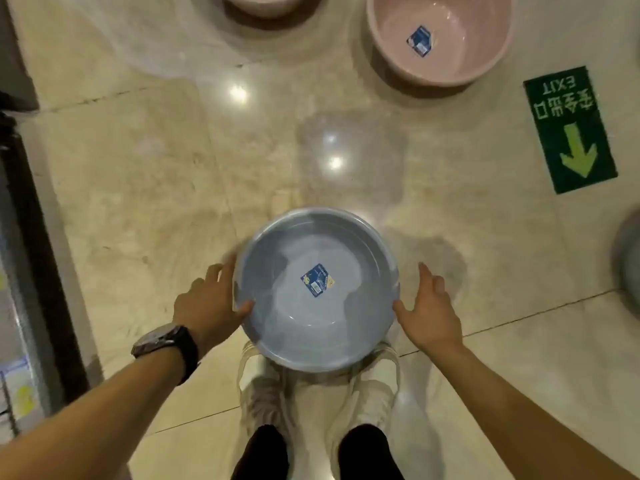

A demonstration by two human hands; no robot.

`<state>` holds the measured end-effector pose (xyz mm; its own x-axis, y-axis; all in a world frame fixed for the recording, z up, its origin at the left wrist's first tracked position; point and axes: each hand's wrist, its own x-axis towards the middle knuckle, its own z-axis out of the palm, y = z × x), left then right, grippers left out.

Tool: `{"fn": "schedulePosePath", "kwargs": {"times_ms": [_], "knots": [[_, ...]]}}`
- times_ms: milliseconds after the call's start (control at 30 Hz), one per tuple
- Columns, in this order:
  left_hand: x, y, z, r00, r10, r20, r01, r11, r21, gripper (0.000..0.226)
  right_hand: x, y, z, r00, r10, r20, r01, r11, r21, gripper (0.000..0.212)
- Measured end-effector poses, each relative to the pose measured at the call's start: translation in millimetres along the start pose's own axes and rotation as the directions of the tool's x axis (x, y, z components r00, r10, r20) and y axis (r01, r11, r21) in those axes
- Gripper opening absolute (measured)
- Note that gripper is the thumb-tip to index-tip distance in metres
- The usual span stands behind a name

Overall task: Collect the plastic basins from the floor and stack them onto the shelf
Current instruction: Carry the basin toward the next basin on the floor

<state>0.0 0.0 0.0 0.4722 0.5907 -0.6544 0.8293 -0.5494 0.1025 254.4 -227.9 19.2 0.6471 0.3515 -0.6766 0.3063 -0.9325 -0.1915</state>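
Head | left hand (pixel 207 301) on blue basin (pixel 277 271) | right hand (pixel 431 311) beside | sign (pixel 569 129): EXIT

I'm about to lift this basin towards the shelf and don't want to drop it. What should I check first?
1. Left hand holds the blue basin at its rim, thumb over the edge: ok.
2. Right hand grips the rim: not ok; its fingers are straight beside the rim, not curled round it.
3. Basin holds nothing loose: ok; only a label is stuck inside.
4. Basin is off the floor: cannot tell; it overlaps the shoes.
5. Room on the shelf: cannot tell; only its edge shows at the left.
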Motion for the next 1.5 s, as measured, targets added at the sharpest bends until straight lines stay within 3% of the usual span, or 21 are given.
{"fn": "schedulePosePath", "kwargs": {"times_ms": [133,233,333,500,667,867,1000,1133,1267,1500], "knots": [[28,-3,53,0.997,-0.059,0.059,0.063,0.995,-0.075,0.101,32,18,48,0.999,-0.008,0.046,0.005,0.997,0.079,0.078],[28,-2,74,0.999,-0.048,0.024,0.053,0.959,-0.280,0.095,37,27,75,0.999,-0.031,0.044,0.021,0.976,0.217,0.072],[22,-3,65,1.000,-0.013,0.007,0.015,0.913,-0.408,0.083,34,31,73,0.998,-0.044,0.040,0.030,0.952,0.304,0.071],[6,16,8,0.997,0.024,-0.072,-0.052,0.909,-0.414,0.072,12,24,20,0.998,-0.066,-0.001,0.061,0.916,0.397,0.065],[-17,61,-95,0.978,0.011,-0.210,-0.130,0.817,-0.562,0.063,-8,6,-83,0.989,-0.066,-0.132,0.121,0.874,0.471,0.062],[-74,136,-271,0.929,0.055,-0.366,-0.263,0.795,-0.546,0.066,-79,-28,-254,0.945,-0.107,-0.310,0.249,0.849,0.465,0.048],[-157,189,-412,0.844,0.068,-0.532,-0.397,0.746,-0.535,0.048,-166,-47,-386,0.911,-0.060,-0.408,0.284,0.809,0.515,0.054],[-228,232,-537,0.761,0.069,-0.645,-0.521,0.659,-0.543,0.041,-248,-76,-507,0.811,-0.040,-0.583,0.430,0.716,0.550,0.046],[-255,255,-616,0.705,0.069,-0.706,-0.615,0.554,-0.560,0.032,-275,-101,-577,0.740,0.017,-0.673,0.491,0.670,0.557,0.042],[-217,265,-694,0.655,0.112,-0.747,-0.679,0.522,-0.517,0.028,-258,-153,-643,0.663,0.043,-0.747,0.557,0.638,0.531,0.026]]}}
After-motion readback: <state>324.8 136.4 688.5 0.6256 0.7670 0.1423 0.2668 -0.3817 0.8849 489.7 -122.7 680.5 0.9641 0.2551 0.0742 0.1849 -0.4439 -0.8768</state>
